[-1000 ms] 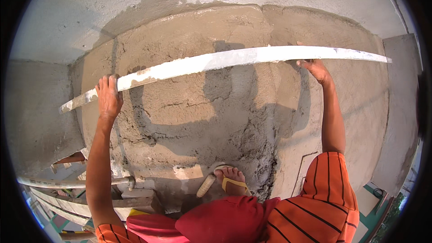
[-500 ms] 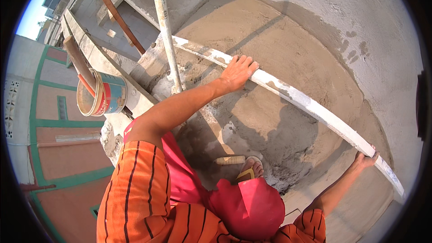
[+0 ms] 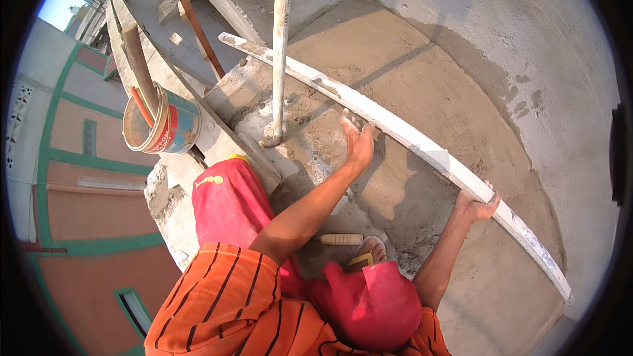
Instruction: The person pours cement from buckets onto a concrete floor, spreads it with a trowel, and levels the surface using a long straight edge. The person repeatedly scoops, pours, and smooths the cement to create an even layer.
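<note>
A long white straightedge (image 3: 414,137), smeared with mortar, lies slantwise across wet grey-brown mortar (image 3: 409,59). My right hand (image 3: 476,205) grips it near its right end, with fingers over the top. My left hand (image 3: 358,142) is at its near edge around the middle, fingers curled against it; part of that grip is hidden. The far left end of the straightedge reaches past a pale upright pole (image 3: 280,53). Closer to me, the mortar is rough and lumpy, with shadows across it.
A bucket (image 3: 178,122) holding a wooden handle (image 3: 140,69) stands on the concrete ledge at left. Plastered walls (image 3: 527,20) close off the far and right sides. A pale cylindrical piece (image 3: 341,239) lies by my sandalled foot (image 3: 369,252). A brown bar (image 3: 191,16) leans at upper left.
The straightedge has shifted left and toward me. My left hand has gone from on top of it to its near edge. My right hand has moved left with it.
</note>
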A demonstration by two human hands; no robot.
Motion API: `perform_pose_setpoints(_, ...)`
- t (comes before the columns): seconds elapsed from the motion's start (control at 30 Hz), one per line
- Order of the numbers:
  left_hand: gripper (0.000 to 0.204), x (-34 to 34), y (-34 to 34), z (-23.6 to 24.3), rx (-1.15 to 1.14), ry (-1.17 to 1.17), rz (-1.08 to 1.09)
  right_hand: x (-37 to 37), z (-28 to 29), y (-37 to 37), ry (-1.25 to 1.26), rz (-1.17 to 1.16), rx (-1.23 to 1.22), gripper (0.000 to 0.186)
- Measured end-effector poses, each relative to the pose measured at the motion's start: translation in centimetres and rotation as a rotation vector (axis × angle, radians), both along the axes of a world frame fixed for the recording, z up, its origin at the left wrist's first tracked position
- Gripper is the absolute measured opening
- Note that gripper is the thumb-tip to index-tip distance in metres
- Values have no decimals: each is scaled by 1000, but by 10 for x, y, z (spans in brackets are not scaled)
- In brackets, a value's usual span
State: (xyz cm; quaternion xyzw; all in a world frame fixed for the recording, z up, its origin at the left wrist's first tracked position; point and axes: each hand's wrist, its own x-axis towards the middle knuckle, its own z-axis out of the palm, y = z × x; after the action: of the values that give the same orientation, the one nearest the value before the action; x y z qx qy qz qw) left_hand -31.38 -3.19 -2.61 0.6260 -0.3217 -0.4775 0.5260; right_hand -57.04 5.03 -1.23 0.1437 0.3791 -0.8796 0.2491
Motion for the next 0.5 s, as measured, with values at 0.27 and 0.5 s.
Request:
perform_pose_setpoints(0.27, 64, -33, -25, 27, -75, 813, -7, 81, 13, 39, 233, 672, -245, 85)
perform_pose_setpoints(0.5, 64, 125, -127, -13, -76, 602, -30, -61, 114, 120, 541, 133, -205, 84)
